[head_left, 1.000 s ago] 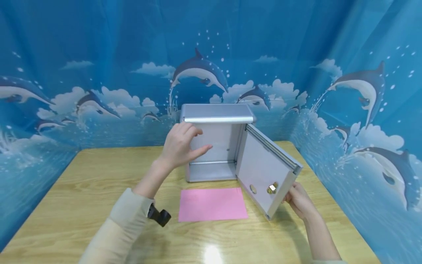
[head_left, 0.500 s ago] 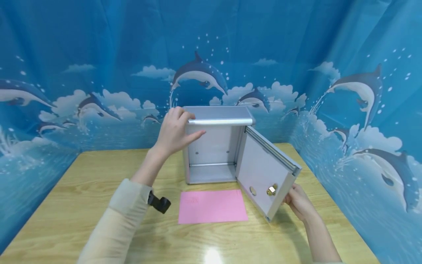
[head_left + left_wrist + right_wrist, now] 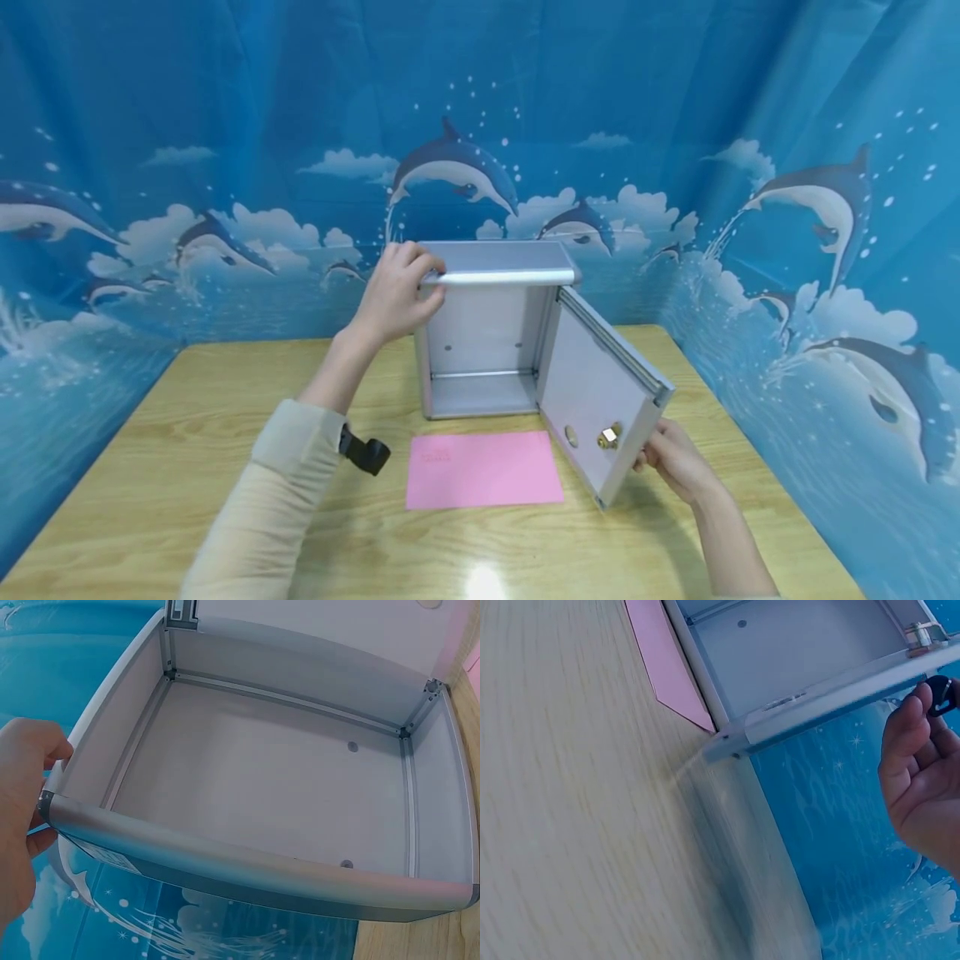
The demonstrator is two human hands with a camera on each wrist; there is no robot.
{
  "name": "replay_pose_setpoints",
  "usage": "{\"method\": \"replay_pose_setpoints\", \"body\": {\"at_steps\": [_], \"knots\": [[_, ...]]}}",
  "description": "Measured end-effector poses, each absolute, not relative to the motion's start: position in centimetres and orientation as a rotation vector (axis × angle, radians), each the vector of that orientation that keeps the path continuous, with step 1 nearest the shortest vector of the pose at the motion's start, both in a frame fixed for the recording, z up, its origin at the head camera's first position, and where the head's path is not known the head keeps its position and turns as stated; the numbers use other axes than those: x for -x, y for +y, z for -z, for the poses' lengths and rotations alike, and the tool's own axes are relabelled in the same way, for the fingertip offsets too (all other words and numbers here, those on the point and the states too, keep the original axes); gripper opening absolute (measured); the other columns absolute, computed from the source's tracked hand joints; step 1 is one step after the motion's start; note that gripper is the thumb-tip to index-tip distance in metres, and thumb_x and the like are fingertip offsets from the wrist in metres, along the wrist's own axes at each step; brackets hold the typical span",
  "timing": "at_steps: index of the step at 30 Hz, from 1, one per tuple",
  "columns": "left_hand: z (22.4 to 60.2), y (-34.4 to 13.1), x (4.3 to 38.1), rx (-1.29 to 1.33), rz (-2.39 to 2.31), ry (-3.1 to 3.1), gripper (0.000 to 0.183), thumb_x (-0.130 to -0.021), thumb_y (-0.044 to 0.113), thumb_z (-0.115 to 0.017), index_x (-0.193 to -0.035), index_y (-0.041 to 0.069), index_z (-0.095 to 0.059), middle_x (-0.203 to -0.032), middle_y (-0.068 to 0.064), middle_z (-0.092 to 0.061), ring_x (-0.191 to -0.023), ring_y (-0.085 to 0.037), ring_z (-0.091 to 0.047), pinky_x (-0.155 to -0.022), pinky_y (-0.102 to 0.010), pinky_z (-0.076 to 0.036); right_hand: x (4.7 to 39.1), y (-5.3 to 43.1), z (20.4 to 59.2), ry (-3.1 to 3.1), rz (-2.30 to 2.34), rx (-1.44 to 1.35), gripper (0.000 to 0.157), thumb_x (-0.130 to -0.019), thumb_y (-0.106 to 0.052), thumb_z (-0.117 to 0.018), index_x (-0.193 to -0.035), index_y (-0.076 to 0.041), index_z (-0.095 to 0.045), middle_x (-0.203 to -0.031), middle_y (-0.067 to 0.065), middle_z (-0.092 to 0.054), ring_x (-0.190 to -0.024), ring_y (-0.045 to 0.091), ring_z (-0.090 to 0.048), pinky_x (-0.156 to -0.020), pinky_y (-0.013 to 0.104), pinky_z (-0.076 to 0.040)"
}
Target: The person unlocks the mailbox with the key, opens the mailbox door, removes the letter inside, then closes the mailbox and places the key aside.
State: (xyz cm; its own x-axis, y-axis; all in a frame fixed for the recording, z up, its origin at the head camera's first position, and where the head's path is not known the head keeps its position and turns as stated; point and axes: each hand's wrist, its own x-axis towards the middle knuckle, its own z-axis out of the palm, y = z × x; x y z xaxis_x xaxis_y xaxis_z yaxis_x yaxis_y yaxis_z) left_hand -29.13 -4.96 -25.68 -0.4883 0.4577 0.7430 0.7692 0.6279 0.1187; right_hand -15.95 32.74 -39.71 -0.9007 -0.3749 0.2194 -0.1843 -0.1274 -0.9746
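Note:
A grey metal letter box [image 3: 495, 257] stands on the table, with its interior facing me and its hinged door [image 3: 588, 383] swung out to the right. My left hand [image 3: 397, 292] grips the box's top left corner, fingers over the top and thumb under the front edge. In the left wrist view, the left hand [image 3: 19, 817] curls around that corner of the frame. My right hand [image 3: 678, 462] is at the door's outer face, near the free edge. The right wrist view shows it pinching a black-headed key [image 3: 941, 696] beside the brass lock [image 3: 922, 637].
A pink envelope [image 3: 483, 471] lies flat on the wooden table [image 3: 247, 467] in front of the box, close to the door's lower edge. A blue dolphin-print curtain [image 3: 300, 100] hangs behind and along both sides. A black wrist camera [image 3: 366, 454] juts from the left sleeve.
My left hand has moved up and left from the box opening to the top corner, and its thumb has closed in. The door has swung slightly inward with my right hand.

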Motion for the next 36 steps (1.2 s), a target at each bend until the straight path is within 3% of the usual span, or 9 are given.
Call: {"method": "replay_pose_setpoints", "body": {"at_steps": [11, 21, 28, 31, 36], "knots": [[25.3, -5.0, 28.9, 0.945, 0.548, -2.215, 0.013, -0.083, 0.01, -0.062, -0.095, 0.006, -0.064, -0.097, -0.009, -0.055, -0.088, -0.026, -0.043, -0.079, -0.04, -0.036, 16.4, 31.3, 39.3, 1.911, 2.009, 0.81, 0.036, -0.097, 0.0, -0.035, -0.103, -0.016, -0.066, -0.084, -0.005, -0.065, -0.066, 0.003, -0.057, -0.057, 0.021, -0.046], [25.3, -5.0, 28.7, 0.941, 0.524, -2.224, 0.013, -0.084, 0.011, -0.061, -0.095, 0.006, -0.063, -0.098, -0.009, -0.057, -0.091, -0.027, -0.044, -0.081, -0.042, -0.036, 16.7, 29.2, 39.1, 1.899, 1.901, 0.846, 0.027, -0.096, -0.002, -0.039, -0.105, -0.01, -0.063, -0.081, 0.002, -0.06, -0.071, 0.008, -0.057, -0.055, 0.022, -0.047], [25.2, -5.0, 28.7, 0.937, 0.499, -2.232, 0.013, -0.084, 0.01, -0.06, -0.096, 0.006, -0.063, -0.098, -0.008, -0.057, -0.092, -0.027, -0.045, -0.083, -0.043, -0.037, 17.3, 27.3, 39.0, 1.928, 1.825, 0.903, 0.019, -0.097, -0.004, -0.04, -0.104, 0.005, -0.056, -0.08, 0.003, -0.057, -0.071, 0.009, -0.055, -0.053, 0.023, -0.048], [25.1, -5.0, 28.7, 0.934, 0.491, -2.236, 0.013, -0.084, 0.01, -0.061, -0.096, 0.006, -0.063, -0.098, -0.008, -0.057, -0.092, -0.027, -0.045, -0.083, -0.042, -0.036, 17.5, 26.4, 38.9, 1.96, 1.788, 0.903, 0.022, -0.097, -0.006, -0.041, -0.103, 0.013, -0.051, -0.079, 0.005, -0.057, -0.069, 0.01, -0.055, -0.053, 0.024, -0.048], [25.0, -5.1, 28.5, 0.933, 0.491, -2.238, 0.013, -0.084, 0.009, -0.061, -0.096, 0.006, -0.064, -0.098, -0.008, -0.057, -0.091, -0.027, -0.044, -0.082, -0.042, -0.036, 17.8, 24.9, 38.6, 1.985, 1.744, 0.901, 0.027, -0.097, -0.009, -0.043, -0.105, 0.016, -0.048, -0.081, 0.009, -0.056, -0.068, 0.011, -0.055, -0.053, 0.025, -0.049]]}}
